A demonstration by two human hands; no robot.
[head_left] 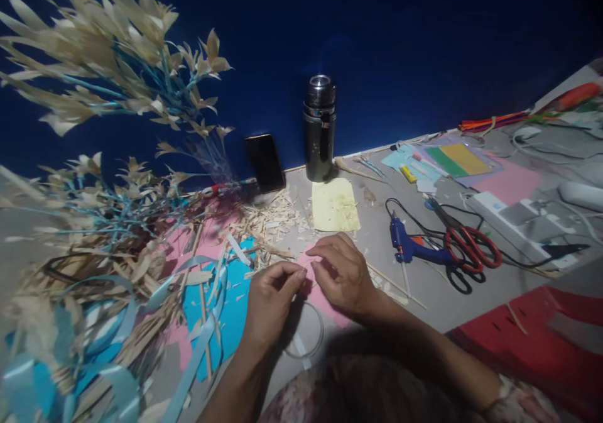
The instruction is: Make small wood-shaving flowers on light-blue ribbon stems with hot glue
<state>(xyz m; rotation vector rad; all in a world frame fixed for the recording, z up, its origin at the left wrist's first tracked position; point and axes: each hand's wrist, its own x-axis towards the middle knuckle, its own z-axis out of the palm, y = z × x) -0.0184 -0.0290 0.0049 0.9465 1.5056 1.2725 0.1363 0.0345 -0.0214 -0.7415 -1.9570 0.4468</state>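
1. We are finding the thin grey loop (321,332), apparently wire, at the lower centre of the frame, lying just below the left hand (271,297) and crossing a pale strip (300,347).
2. We are seeing the left thumb and forefinger meeting at their tips in a pinch; we are not managing to tell what, if anything, is sitting between them, or whether the loop is running up to them.
3. The right hand (346,278) is facing it at mid-frame over a pink sheet (325,300), its fingers curling loosely with thumb and forefinger apart; we are making out nothing in its grasp.
4. We are judging the loop very light and springy, bending readily but likely kinking under a sharp pull.
5. Being so thin, it is probably calling for a fingertip pinch on the rim, near an end if one is showing, rather than a full fist.
6. We are expecting the dried flowers (141,90) at upper left to be more fragile, their papery petals likely cracking, so we are favouring the blue stems (101,105) for holding.
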